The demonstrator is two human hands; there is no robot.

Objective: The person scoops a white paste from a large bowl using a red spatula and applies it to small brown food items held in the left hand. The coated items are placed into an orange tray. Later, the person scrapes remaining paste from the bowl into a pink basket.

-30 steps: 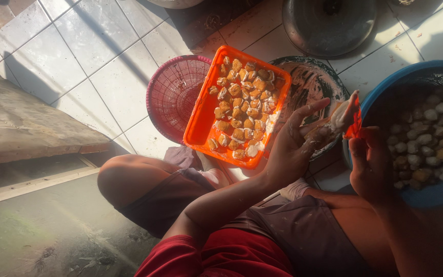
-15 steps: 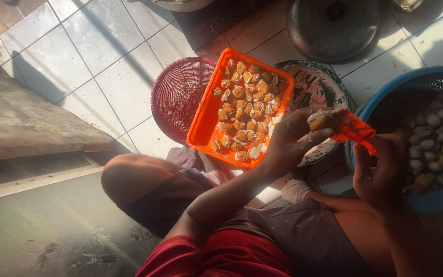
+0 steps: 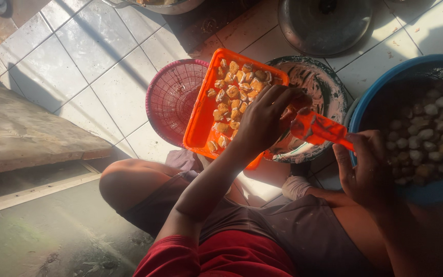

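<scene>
My left hand (image 3: 265, 123) hovers over the right edge of an orange tray (image 3: 197, 123) that holds several golden-brown food pieces (image 3: 232, 95). Its fingers curl around a small food piece that is mostly in shadow. My right hand (image 3: 367, 172) grips the handle of an orange plastic spoon (image 3: 321, 129), whose tip touches the fingers of my left hand. Under the spoon sits a patterned bowl (image 3: 324, 84) smeared with white paste. A blue basket (image 3: 380, 100) at the right holds several pale round pieces (image 3: 429, 136).
A pink round basket (image 3: 170, 100) lies under the orange tray's left side. A metal lid (image 3: 324, 23) rests on the white floor tiles (image 3: 88, 51) at the top. A concrete step (image 3: 21, 133) runs along the left. My bent knee (image 3: 124, 182) is below the tray.
My left hand has come down from the bowl's right side to the tray's edge. My right hand followed with the orange spoon, which now points left against my left fingers.
</scene>
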